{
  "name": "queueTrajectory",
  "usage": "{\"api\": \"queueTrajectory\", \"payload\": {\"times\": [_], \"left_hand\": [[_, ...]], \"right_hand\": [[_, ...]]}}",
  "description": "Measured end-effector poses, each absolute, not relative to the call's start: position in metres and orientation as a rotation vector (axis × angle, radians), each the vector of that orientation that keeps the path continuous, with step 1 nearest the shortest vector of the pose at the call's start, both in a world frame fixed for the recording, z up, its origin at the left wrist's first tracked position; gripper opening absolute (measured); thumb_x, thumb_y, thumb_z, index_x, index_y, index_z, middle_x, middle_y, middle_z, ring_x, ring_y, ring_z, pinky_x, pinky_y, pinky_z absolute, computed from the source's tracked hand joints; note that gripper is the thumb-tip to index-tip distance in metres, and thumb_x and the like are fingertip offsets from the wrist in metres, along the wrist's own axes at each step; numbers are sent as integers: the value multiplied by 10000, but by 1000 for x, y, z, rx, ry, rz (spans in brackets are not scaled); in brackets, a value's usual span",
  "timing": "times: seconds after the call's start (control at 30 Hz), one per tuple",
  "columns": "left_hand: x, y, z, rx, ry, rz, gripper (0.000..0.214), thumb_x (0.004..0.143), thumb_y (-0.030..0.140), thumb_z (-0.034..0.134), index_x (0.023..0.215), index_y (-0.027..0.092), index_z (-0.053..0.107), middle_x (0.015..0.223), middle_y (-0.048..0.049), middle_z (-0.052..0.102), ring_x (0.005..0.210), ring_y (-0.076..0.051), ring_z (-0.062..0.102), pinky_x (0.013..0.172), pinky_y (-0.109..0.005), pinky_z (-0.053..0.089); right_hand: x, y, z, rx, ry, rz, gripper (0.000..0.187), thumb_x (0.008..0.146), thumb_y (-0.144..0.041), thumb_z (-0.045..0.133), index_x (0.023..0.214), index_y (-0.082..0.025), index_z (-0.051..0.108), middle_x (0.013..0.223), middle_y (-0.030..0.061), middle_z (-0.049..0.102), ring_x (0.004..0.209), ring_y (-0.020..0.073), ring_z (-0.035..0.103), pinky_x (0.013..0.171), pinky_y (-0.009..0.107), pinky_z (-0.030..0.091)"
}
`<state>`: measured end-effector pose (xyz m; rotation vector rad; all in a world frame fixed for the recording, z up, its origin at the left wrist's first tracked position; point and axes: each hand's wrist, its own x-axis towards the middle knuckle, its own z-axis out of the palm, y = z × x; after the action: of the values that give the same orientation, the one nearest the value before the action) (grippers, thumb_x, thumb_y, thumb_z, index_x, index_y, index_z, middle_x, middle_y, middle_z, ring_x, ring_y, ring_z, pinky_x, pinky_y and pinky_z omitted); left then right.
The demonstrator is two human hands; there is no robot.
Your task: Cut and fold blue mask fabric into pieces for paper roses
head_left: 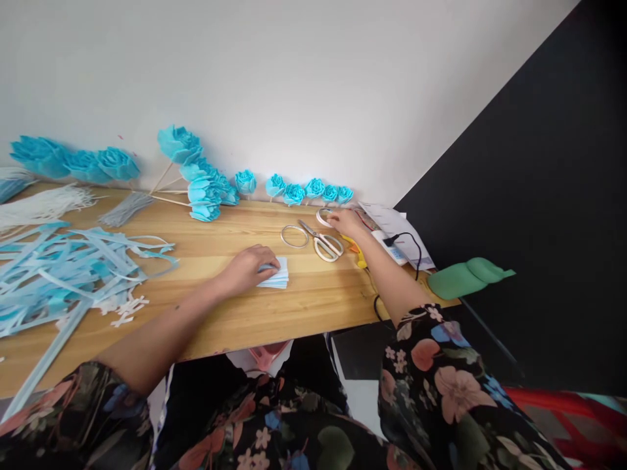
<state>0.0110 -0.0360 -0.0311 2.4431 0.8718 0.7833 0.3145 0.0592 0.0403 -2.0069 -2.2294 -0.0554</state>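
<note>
1. The left hand (252, 267) rests on the stack of pleated sheets (278, 278), near the middle of the front edge of the table (245, 321). Its fingers lie close together, bent over the stack; whether the thumb pinches it from below, I cannot tell.
2. The right hand (345, 222) reaches toward the back edge, right of centre, its fingertips at the rim of a white ring (321, 220). The fingers look drawn together, but I cannot tell whether they pinch the rim.
3. Between the 2 hands lie the scissors (327, 247), blades slightly parted, and a thin ring (294, 236) just left of them.
4. Done, by the look of it: blue flowers (314, 188) along the back edge, 3 large ones toward the left corner, a cluster on sticks, then 6 smaller ones further right.
5. Trimming seems well along too, given the heap of cut strips (83, 267) at the left end.
6. Left to work, I judge: the stack, whose visible sheets are flat and not yet shaped into petals.
</note>
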Motion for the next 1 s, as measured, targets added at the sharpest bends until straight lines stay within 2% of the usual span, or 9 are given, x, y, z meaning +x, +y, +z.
{"api": "queueTrajectory", "payload": {"times": [0.1, 0.2, 0.37, 0.43, 0.53, 0.63, 0.77, 0.9, 1.0], "left_hand": [[10, -36, -30, 2435, 872, 782, 175, 925, 261, 557, 929, 182, 713, 978, -89, 724, 946, -230, 639, 871, -374, 485], [10, -35, -30, 2429, 872, 783, 172, 924, 259, 561, 925, 180, 714, 976, -92, 724, 941, -228, 644, 872, -375, 489], [11, -36, -29, 2425, 871, 783, 177, 926, 253, 558, 921, 178, 719, 979, -93, 727, 956, -236, 639, 888, -389, 488], [11, -37, -29, 2427, 870, 789, 181, 928, 254, 556, 922, 175, 719, 973, -96, 726, 959, -239, 638, 887, -392, 488], [11, -38, -28, 2423, 889, 786, 180, 925, 254, 558, 927, 175, 720, 982, -94, 726, 961, -239, 641, 882, -393, 490], [11, -38, -27, 2408, 892, 780, 172, 922, 253, 562, 934, 179, 717, 994, -84, 729, 968, -231, 646, 896, -390, 491], [11, -38, -27, 2434, 874, 783, 152, 916, 249, 574, 931, 195, 715, 984, -69, 727, 970, -223, 638, 906, -378, 486], [12, -38, -27, 2457, 873, 772, 147, 908, 239, 579, 913, 195, 720, 967, -75, 722, 953, -226, 630, 885, -368, 481], [12, -38, -28, 2452, 883, 776, 158, 917, 244, 568, 922, 199, 719, 973, -76, 719, 961, -231, 628, 886, -370, 479]], "right_hand": [[310, 62, 31, -2120, -2242, -18, 246, 915, -329, 539, 916, -196, 746, 764, 76, 725, 638, 181, 553, 597, 297, 309], [306, 62, 32, -2154, -2240, -34, 268, 932, -299, 505, 902, -171, 738, 793, 101, 729, 645, 175, 547, 592, 301, 282], [293, 48, 49, -2098, -2292, -62, 298, 951, -311, 497, 863, -162, 740, 818, 90, 735, 653, 171, 558, 601, 296, 294], [274, 37, 51, -1862, -2374, -60, 293, 966, -318, 494, 918, -193, 754, 895, 65, 754, 734, 178, 607, 644, 290, 329], [233, 21, 42, -1333, -2618, 72, 259, 976, -289, 520, 959, -216, 768, 996, 45, 773, 931, 194, 663, 821, 299, 374], [205, 15, 32, -1214, -2713, 137, 260, 983, -269, 521, 954, -219, 775, 1027, 54, 779, 1004, 211, 674, 913, 332, 375], [214, 20, 32, -1336, -2558, 131, 264, 983, -294, 527, 1134, -238, 735, 1166, 50, 755, 1060, 205, 677, 895, 303, 418], [239, 14, 34, -1582, -2628, -86, 249, 969, -338, 549, 996, -204, 756, 1043, 94, 772, 992, 266, 682, 889, 364, 414], [241, 4, 27, -1586, -2757, -201, 205, 939, -322, 596, 934, -181, 745, 1044, 137, 756, 1011, 295, 667, 908, 396, 396]]}}
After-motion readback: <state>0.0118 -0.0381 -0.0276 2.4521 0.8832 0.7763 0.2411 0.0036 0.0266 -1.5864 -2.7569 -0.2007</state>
